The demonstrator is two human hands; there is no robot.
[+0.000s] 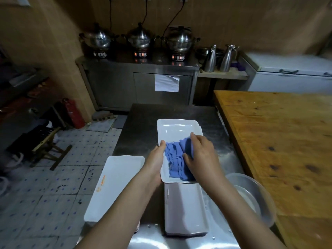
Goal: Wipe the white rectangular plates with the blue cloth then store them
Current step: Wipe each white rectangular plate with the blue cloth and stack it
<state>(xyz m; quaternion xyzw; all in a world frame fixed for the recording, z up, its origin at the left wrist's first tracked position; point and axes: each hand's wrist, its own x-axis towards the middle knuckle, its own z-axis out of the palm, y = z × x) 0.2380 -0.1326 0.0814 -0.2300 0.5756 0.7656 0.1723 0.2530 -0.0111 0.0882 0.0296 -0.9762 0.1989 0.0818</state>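
Currently the left grip (156, 161) is clamping the white plate (177, 128) by its rim while the right grip (203, 155) is clutching the blue cloth (173, 159); wiping is likely calling for far-end strokes next.

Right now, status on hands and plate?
Left hand grips white plate edge. Right hand holds blue cloth on it. Second plate close at its near end.

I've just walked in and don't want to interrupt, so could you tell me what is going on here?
A person is wiping a white rectangular plate at the steel counter. The left hand holds its left edge; the right hand grips the blue cloth on it. A second plate lies to its left and a third plate just nearer.
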